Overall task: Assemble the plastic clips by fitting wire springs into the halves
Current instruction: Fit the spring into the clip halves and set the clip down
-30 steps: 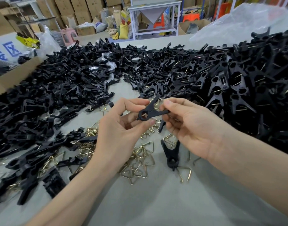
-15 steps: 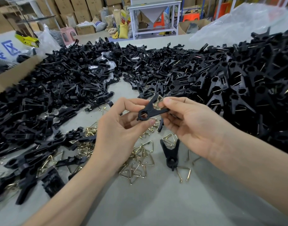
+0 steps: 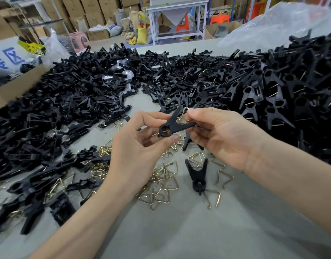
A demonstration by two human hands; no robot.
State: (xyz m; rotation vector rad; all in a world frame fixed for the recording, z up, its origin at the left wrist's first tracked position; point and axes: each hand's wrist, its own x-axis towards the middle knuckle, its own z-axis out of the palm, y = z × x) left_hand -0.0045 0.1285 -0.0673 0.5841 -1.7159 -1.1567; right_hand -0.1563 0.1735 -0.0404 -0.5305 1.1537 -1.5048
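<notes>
Frame centre: left hand (image 3: 134, 148) pinched clip (image 3: 173, 126) by ring end, steadying it; right hand (image 3: 224, 137) pinched wire spring (image 3: 185, 110) at its splayed arms, presumably for seating.

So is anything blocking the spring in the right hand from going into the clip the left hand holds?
Nothing visible does. The right hand pinches the wire spring right at the open fork of the black clip, which the left hand holds by its ring end.
</notes>
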